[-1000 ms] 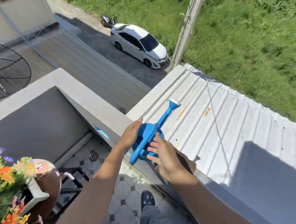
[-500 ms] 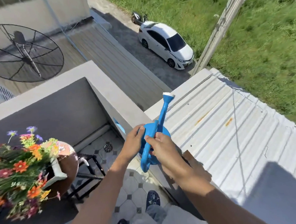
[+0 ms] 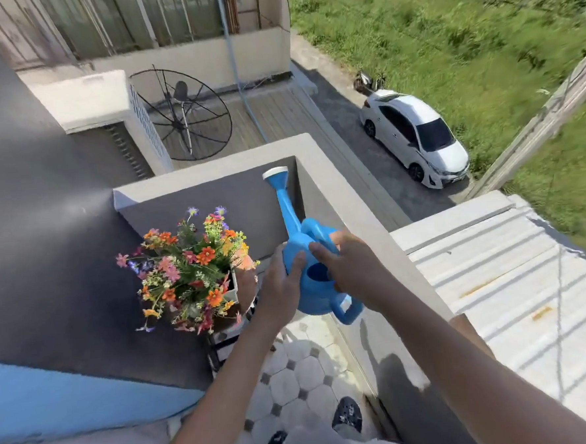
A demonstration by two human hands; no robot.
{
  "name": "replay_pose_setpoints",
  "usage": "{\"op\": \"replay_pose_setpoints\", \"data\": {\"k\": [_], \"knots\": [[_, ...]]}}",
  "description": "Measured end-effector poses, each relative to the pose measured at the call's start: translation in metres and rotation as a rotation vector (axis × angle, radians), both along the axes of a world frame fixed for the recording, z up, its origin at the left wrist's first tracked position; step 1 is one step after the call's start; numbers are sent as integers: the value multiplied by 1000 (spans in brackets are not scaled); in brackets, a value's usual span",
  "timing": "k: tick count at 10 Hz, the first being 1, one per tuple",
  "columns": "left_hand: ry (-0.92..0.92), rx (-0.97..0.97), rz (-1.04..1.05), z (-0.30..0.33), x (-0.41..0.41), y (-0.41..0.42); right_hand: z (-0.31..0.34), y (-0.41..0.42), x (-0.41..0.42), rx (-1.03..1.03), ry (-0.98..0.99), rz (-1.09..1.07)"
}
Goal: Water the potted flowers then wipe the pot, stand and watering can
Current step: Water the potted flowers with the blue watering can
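Both hands hold a bright blue plastic watering can (image 3: 314, 282) at the frame's centre. The left hand (image 3: 282, 287) presses its palm against the can's 9 o'clock side; the right hand (image 3: 347, 270) wraps the top handle from 3 o'clock. The spout, tipped with a white rose, points toward 12 o'clock. At 9 o'clock of the can, just beside the left hand, stands a bouquet of orange, pink and purple flowers (image 3: 191, 265) in a brown round pot (image 3: 249, 279). A grey concrete balcony wall (image 3: 348, 198) runs behind. A white car (image 3: 416, 135) sits at 2 o'clock.
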State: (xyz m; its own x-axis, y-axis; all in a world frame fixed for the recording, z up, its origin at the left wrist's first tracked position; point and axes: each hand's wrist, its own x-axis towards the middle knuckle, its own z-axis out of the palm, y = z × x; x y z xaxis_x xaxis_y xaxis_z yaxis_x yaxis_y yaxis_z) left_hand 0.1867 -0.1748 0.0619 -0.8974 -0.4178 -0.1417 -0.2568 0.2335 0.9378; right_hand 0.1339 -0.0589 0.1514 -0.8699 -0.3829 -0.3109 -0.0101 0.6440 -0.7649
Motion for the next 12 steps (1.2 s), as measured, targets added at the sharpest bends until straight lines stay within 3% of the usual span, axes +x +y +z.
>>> {"op": "replay_pose_setpoints", "data": {"k": [2,4,7,10,12], "knots": [[15,143,101,13,58,-38,24,-55,32,139,98,174],[58,120,229,30,93,-57,57,-94,56,318,173,386],[-40,100,248,47,121,-87,93,-154,79,537,304,614],[-138,98,251,43,135,-107,83,-191,83,664,251,560],[-154,89,214,47,133,-114,82,-205,76,778,347,646]]}}
